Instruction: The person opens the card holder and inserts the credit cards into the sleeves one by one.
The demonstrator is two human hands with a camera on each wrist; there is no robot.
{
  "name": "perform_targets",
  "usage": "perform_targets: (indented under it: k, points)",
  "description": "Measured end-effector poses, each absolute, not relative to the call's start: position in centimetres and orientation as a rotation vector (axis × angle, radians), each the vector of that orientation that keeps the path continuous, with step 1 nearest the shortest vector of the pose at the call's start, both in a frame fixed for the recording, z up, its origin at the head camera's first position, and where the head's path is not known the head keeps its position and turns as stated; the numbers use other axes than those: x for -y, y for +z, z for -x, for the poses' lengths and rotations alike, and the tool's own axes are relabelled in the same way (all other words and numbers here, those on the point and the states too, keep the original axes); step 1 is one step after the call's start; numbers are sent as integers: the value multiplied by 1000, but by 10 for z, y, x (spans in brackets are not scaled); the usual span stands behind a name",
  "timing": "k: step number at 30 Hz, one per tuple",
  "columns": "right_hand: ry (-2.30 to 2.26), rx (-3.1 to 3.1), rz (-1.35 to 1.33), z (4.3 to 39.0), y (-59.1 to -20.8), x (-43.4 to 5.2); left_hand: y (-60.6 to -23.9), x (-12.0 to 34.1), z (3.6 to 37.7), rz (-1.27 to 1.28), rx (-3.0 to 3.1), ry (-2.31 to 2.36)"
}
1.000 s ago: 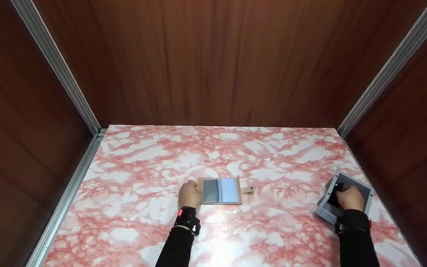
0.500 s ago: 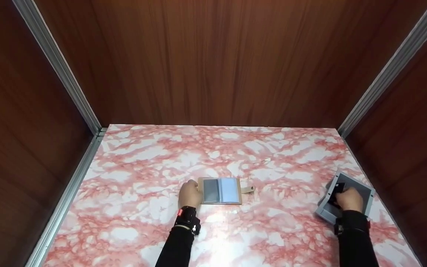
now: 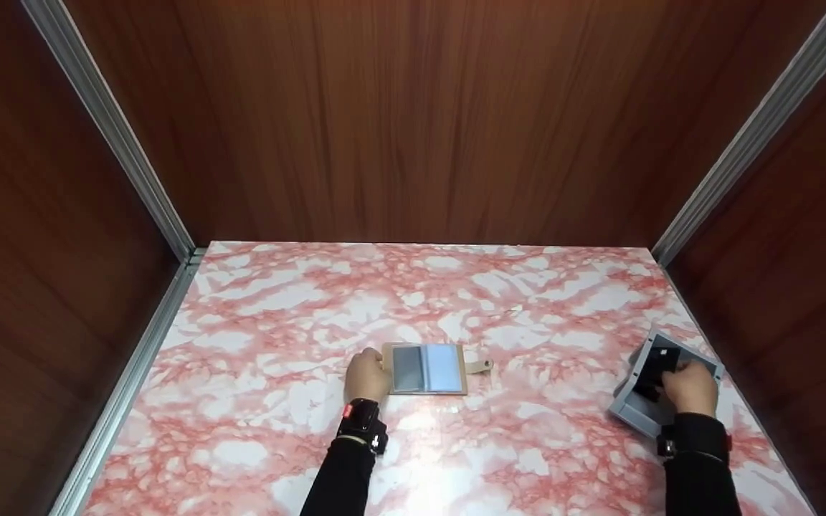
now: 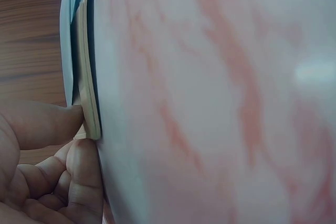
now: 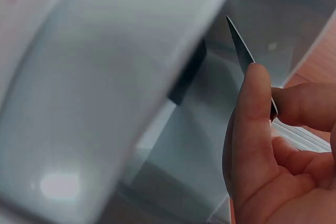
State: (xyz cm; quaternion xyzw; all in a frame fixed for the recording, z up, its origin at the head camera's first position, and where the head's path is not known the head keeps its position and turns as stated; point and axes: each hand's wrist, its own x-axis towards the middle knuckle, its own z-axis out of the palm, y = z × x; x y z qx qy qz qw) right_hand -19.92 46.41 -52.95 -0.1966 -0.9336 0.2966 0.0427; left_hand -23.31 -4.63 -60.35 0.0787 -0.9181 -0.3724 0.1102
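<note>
Head view shows a pink-and-white marbled worktop (image 3: pixel 277 301) set between dark wood walls, with both forearms in black sleeves reaching onto it. Near the middle lies an open tan card holder (image 3: pixel 426 368), flat, its clear pockets facing up and a small strap tab sticking out on its right side. The left hand (image 3: pixel 366 375) rests at the holder's left edge; in the left wrist view the thumb (image 4: pixel 44 124) touches that tan edge while the other fingers are curled loosely beneath, gripping nothing that can be seen.

Well apart from the holder, at the right edge of the worktop, sits a grey tray (image 3: pixel 632 416) — tilted, its far side raised. The right hand (image 3: pixel 691 388) is over the tray and pinches a thin dark card (image 3: pixel 653 367). The right wrist view makes the grip plain: the card (image 5: pixel 240 45) is held edge-on between thumb (image 5: pixel 302 106) and forefinger (image 5: pixel 252 124), lifted off the tray's floor. A second dark piece (image 5: pixel 186 74) stands against the tray's inner wall — what it is cannot be made out.
</note>
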Motion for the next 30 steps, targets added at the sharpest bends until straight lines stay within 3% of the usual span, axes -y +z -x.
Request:
perform_targets:
  k: [17,30]
  points:
    - [938,2712,666,187,-520,-474,-603,47,234,-251,2704,-1110]
    - [1001,2660,703,187,-492,-462,-605,45,233,-209,2658,-1095]
